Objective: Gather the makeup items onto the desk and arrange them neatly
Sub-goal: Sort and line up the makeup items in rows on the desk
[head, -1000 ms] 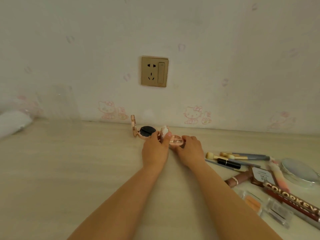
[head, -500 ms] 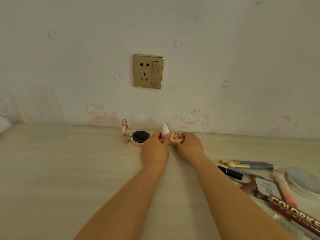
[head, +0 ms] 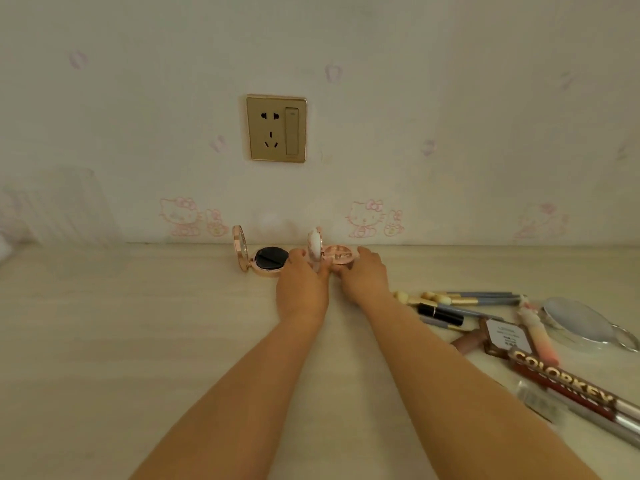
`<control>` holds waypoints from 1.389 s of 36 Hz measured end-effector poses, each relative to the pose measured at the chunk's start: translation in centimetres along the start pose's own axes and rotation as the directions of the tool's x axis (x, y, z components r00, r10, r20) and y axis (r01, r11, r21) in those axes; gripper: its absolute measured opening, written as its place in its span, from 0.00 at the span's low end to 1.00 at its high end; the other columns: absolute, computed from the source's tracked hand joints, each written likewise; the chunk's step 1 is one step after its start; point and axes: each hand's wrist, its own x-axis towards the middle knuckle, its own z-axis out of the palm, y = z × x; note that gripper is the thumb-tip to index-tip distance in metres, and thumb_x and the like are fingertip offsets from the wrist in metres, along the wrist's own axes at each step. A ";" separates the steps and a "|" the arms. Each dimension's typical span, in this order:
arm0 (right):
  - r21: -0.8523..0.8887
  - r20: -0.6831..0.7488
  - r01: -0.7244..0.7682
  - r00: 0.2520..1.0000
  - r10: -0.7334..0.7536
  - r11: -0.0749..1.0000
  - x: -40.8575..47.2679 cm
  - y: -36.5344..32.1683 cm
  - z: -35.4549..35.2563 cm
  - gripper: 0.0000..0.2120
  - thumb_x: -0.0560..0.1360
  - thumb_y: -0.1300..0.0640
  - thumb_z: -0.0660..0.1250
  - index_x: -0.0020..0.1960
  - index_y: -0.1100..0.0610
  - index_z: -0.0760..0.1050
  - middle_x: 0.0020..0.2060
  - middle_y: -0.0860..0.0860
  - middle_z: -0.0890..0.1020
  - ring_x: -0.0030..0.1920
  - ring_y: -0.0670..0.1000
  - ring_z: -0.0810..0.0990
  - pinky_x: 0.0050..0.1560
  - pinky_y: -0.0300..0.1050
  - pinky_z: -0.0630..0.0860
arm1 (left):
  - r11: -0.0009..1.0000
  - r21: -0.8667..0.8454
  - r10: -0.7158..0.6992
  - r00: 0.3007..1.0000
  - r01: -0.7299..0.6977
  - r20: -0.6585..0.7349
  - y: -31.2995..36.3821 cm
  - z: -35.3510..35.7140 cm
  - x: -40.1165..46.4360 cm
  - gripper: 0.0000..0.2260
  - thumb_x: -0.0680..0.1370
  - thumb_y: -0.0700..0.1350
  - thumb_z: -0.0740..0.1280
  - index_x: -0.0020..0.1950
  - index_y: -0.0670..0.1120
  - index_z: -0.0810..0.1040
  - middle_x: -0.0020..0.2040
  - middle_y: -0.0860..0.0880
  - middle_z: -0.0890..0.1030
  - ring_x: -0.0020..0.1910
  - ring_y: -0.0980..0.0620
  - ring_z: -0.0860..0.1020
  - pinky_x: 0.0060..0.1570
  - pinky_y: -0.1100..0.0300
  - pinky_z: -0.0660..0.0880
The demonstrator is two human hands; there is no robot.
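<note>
Two open rose-gold compacts stand near the wall on the pale wooden desk. The left compact shows a black puff, its lid upright. The right compact has a pink tray and a white upright lid. My left hand and my right hand both hold the right compact by its front edge, fingers curled on it. A heap of makeup lies at the right: brushes, a black tube, a brown labelled palette, a pink tube and a long "COLORKEY" box.
A round mirror rests at the far right. A gold wall socket sits above the compacts. A clear plastic holder stands at the back left by the wall. The wall runs directly behind the compacts.
Both hands have pushed the right compact farther back toward the wall, next to the left compact. The view has shifted, so the makeup heap sits lower and farther right.
</note>
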 end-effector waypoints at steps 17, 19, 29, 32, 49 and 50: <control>0.448 -0.337 0.155 0.941 0.006 0.880 -9.3 5.4 -10.0 0.07 0.77 0.59 0.60 0.49 0.53 0.77 0.39 0.43 0.78 0.39 0.41 0.74 0.36 0.30 0.69 | 0.947 -0.091 0.319 0.936 -0.308 0.146 5.7 2.2 -10.1 0.06 0.78 0.47 0.62 0.49 0.48 0.78 0.45 0.50 0.82 0.45 0.51 0.79 0.45 0.54 0.75; 0.418 -0.388 0.182 0.922 -0.007 0.890 -10.3 7.0 -12.2 0.06 0.77 0.59 0.60 0.48 0.52 0.76 0.37 0.42 0.78 0.37 0.41 0.74 0.34 0.28 0.69 | 0.920 -0.079 0.392 0.903 -0.384 0.174 7.4 3.2 -11.3 0.06 0.78 0.47 0.62 0.50 0.49 0.78 0.46 0.51 0.82 0.45 0.52 0.78 0.44 0.55 0.75; 0.216 -0.441 -0.055 0.885 0.148 0.975 -11.0 16.9 -20.4 0.09 0.76 0.60 0.60 0.51 0.55 0.78 0.42 0.48 0.78 0.44 0.49 0.75 0.45 0.40 0.67 | 0.680 0.089 0.608 0.628 -0.728 0.485 15.2 10.0 -14.5 0.09 0.77 0.49 0.63 0.54 0.51 0.77 0.52 0.50 0.78 0.54 0.49 0.73 0.48 0.54 0.71; 0.217 -0.390 -0.151 0.892 0.228 0.964 -10.9 19.1 -21.0 0.10 0.76 0.60 0.59 0.53 0.53 0.77 0.48 0.50 0.80 0.45 0.49 0.75 0.44 0.40 0.68 | 0.655 0.126 0.581 0.603 -0.745 0.547 16.4 11.8 -14.4 0.14 0.76 0.50 0.64 0.61 0.52 0.74 0.56 0.49 0.75 0.58 0.48 0.70 0.50 0.55 0.69; 0.099 -0.322 -0.263 0.904 0.281 0.960 -10.3 23.0 -21.4 0.17 0.76 0.60 0.57 0.62 0.54 0.76 0.59 0.57 0.78 0.60 0.60 0.73 0.56 0.48 0.70 | 0.657 0.273 0.436 0.649 -0.703 0.623 20.2 17.4 -15.0 0.29 0.69 0.61 0.69 0.64 0.48 0.69 0.58 0.44 0.74 0.59 0.43 0.70 0.52 0.53 0.66; 0.111 -0.320 -0.256 0.905 0.279 0.960 -10.4 23.1 -21.4 0.17 0.76 0.60 0.58 0.63 0.54 0.75 0.59 0.56 0.78 0.60 0.59 0.73 0.55 0.48 0.70 | 0.673 0.263 0.432 0.656 -0.691 0.618 20.3 17.4 -15.1 0.31 0.68 0.60 0.70 0.66 0.48 0.67 0.59 0.44 0.74 0.60 0.43 0.70 0.54 0.53 0.67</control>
